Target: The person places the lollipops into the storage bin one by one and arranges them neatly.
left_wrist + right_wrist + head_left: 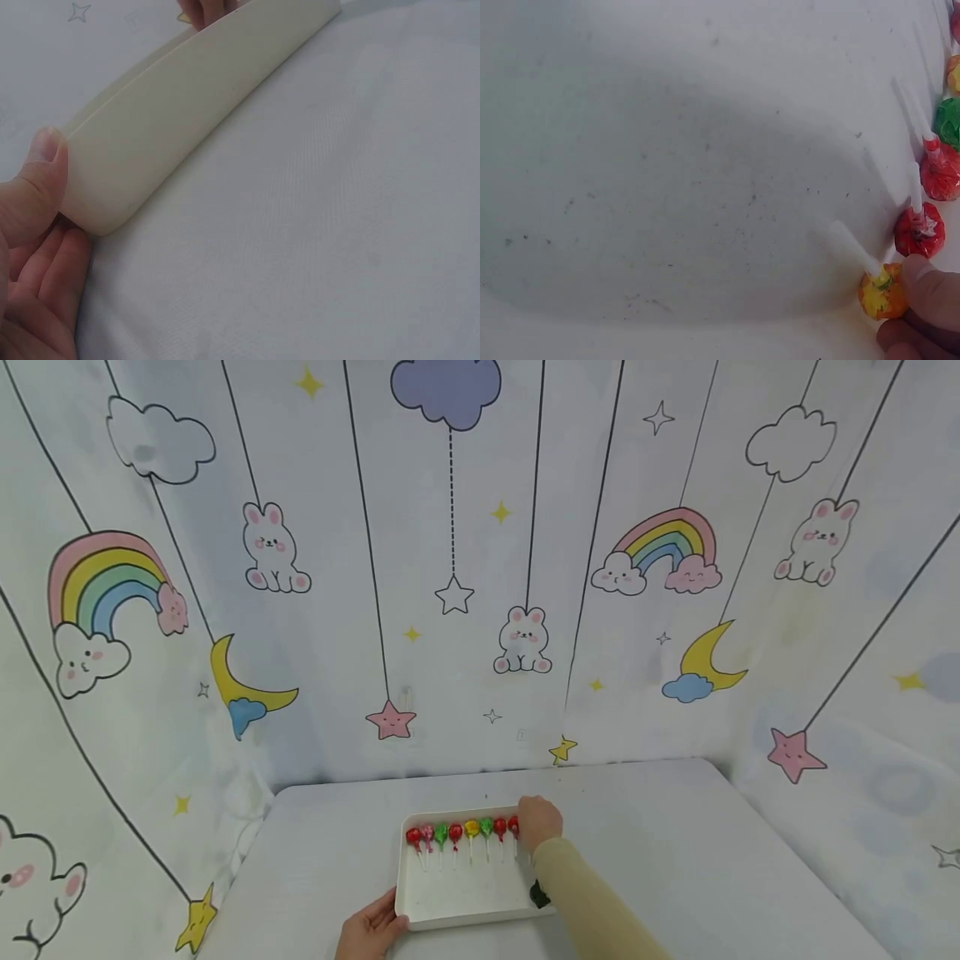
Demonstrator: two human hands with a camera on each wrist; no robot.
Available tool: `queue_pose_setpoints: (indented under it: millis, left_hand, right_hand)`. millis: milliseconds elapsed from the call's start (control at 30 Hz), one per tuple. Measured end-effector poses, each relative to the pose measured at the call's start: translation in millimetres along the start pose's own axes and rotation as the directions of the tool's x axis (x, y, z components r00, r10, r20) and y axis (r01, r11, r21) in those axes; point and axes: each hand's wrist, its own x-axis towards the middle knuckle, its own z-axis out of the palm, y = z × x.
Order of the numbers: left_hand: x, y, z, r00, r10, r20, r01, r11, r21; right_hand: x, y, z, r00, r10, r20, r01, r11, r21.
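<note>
A white tray [457, 902] on the table holds a row of wrapped lollipops along its back side, red, pink, green and yellow, sticks toward the front. My left hand [372, 930] grips the tray's front left corner; in the left wrist view the thumb [46, 161] lies at the rim and the fingers bend by the lower corner. At the back right corner, my right hand [540, 822] pinches a yellow lollipop [883, 291] by its wrapped head. Beside that is a red lollipop [919, 230]. The right hand hides the yellow one in the head view.
The tray stands on a white-covered table [675, 852]. A wall covering [465, 693] printed with bunnies, stars and rainbows rises behind and at both sides. A small dark object [539, 894] shows beside the right forearm, over the tray's front right.
</note>
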Motion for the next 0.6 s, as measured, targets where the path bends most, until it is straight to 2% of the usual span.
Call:
queue_pose_setpoints:
  millis: [133,433,600]
  left_hand:
    - [0.9,0.1,0.7,1.000,0.009,-0.004,-0.009,1.000,0.002]
    - [0.2,-0.2,2.6,1.000,-0.008,-0.019,0.008,1.000,0.010]
    - [1.3,-0.8,0.5,0.999,-0.011,-0.032,0.012,1.000,0.018]
  right_hand:
    - [-0.8,1,-3,1.000,0.003,0.006,-0.003,1.000,0.006]
    - [-1.0,5,-10,0.999,0.022,0.035,-0.025,0.997,0.071]
    - [-1.6,10,-21,1.000,0.002,0.023,-0.007,0.975,0.223]
